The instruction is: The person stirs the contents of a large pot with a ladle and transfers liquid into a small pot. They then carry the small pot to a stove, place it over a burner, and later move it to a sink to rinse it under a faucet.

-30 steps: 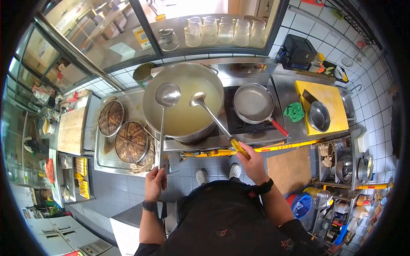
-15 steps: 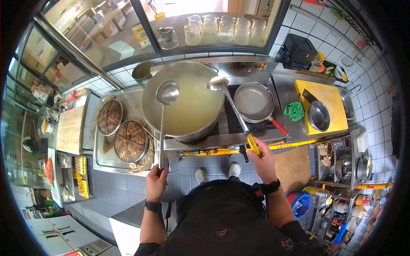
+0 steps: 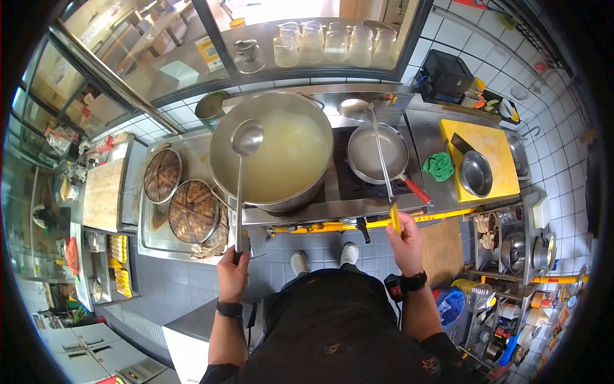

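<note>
Left hand (image 3: pixel 233 272) grip is clamped on a ladle (image 3: pixel 240 182), bowl over the pot (image 3: pixel 288 205)'s left side. Right hand (image 3: pixel 406 237) grip clamps a yellow ladle (image 3: pixel 381 160), bowl above the pan (image 3: pixel 363 159)'s far edge.

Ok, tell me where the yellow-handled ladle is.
Right of centre in the head view: the right hand holds the ladle over the frying pan, bowl beside the big pot.

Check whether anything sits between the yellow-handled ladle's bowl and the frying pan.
Nothing visible does. The right hand holds the yellow-handled ladle, shaft across the frying pan, bowl near its far rim. The pot and the steel ladle in the left hand lie left, the green cloth right.
</note>
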`<state>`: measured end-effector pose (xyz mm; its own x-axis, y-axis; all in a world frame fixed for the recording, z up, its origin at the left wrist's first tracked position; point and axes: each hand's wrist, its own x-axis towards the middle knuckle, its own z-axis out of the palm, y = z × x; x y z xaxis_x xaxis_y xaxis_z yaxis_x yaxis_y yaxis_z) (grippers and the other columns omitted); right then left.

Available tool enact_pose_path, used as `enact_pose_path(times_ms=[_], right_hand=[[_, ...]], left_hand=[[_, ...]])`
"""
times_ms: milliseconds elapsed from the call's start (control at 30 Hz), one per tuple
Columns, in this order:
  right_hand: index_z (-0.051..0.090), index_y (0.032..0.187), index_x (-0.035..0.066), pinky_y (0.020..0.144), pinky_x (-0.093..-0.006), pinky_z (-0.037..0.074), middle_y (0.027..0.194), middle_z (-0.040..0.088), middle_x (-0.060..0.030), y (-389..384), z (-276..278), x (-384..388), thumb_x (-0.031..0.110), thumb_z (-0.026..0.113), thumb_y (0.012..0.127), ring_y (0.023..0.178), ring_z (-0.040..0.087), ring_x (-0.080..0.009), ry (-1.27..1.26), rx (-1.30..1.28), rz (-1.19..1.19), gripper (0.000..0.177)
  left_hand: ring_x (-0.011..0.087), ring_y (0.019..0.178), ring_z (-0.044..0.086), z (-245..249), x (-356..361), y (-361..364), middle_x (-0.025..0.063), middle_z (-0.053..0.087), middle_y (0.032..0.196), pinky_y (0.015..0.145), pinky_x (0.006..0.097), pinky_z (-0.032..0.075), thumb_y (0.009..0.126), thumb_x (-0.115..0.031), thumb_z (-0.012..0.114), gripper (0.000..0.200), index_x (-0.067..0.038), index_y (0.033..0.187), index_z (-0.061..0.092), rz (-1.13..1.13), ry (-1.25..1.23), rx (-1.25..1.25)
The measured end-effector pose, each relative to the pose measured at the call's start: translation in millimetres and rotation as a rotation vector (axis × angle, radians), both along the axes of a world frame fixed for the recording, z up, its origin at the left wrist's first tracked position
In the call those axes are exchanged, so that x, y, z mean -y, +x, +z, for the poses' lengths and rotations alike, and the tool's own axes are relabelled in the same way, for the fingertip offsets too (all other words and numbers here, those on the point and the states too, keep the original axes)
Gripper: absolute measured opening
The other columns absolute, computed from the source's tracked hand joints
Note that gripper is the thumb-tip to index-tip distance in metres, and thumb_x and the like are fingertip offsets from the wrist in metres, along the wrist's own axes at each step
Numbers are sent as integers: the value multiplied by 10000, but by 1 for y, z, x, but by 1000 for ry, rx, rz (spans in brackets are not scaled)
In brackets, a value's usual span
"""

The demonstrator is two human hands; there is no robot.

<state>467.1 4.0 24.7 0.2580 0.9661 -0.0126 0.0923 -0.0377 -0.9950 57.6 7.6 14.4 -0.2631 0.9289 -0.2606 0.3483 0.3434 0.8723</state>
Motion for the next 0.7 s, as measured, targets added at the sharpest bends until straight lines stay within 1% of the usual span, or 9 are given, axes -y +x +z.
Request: enact_pose_path(times_ms=[67,133,233,300,333,400,500,533,700], right_hand=[[570,1251,23,877,-278,493,1147,612,-49,0,5,4,40,643,920,1014,591,-111,-45,-48,1,340],[567,1257,21,896,-281,486,1162,610,-55,4,5,9,56,638,928,1032,590,-116,-87,-78,-26,338],[564,1277,38,811,-261,502,1045,628,-34,13,-3,17,90,630,945,929,605,-102,-43,114,-50,343],[548,1296,54,664,-220,470,877,608,4,13,10,17,95,617,958,747,565,-64,-154,-35,-16,347],[548,1296,54,664,-220,470,877,608,4,12,12,16,95,617,958,747,565,-64,-150,-20,-54,347],[547,1288,72,500,-191,345,709,512,33,16,14,16,91,526,1001,566,424,-28,23,-191,-96,288],[554,1282,72,496,-189,336,698,543,24,37,18,20,151,483,1031,554,426,-29,-10,-230,-268,272],[559,1276,63,490,-192,334,695,567,15,47,18,21,221,440,1052,539,435,-38,-11,-215,-335,299],[560,1257,32,477,-205,344,711,594,-8,114,23,16,305,409,1058,519,448,-71,31,-259,-542,370]], left_hand=[[67,532,507,-15,2,-10,-2,580,662,459,257,393,921,-124,638,139,4,975,646,-53,64,-43],[69,545,512,-5,2,-8,5,591,681,461,261,395,923,-123,631,145,4,991,641,-45,21,-20],[74,556,511,-3,0,-6,13,601,708,465,268,400,930,-127,616,148,3,999,624,-46,-40,-42],[71,530,493,-6,1,-7,0,562,675,452,252,399,927,-138,604,134,-9,960,592,-32,-38,28],[70,524,490,-3,0,-4,-1,557,674,448,250,399,928,-143,601,135,-12,958,588,-26,-54,17],[69,510,485,0,1,-3,-4,550,672,441,245,399,929,-150,598,136,-17,950,583,-26,-54,-2],[56,485,462,-8,0,-6,-17,516,649,418,240,373,936,-144,596,117,-29,944,579,-20,4,48],[56,477,455,-9,-1,-8,-19,506,638,414,241,368,938,-143,599,116,-31,929,570,-24,-7,38],[60,451,439,3,-3,2,-24,483,603,407,247,355,942,-141,602,137,-39,876,538,-33,-12,1]])
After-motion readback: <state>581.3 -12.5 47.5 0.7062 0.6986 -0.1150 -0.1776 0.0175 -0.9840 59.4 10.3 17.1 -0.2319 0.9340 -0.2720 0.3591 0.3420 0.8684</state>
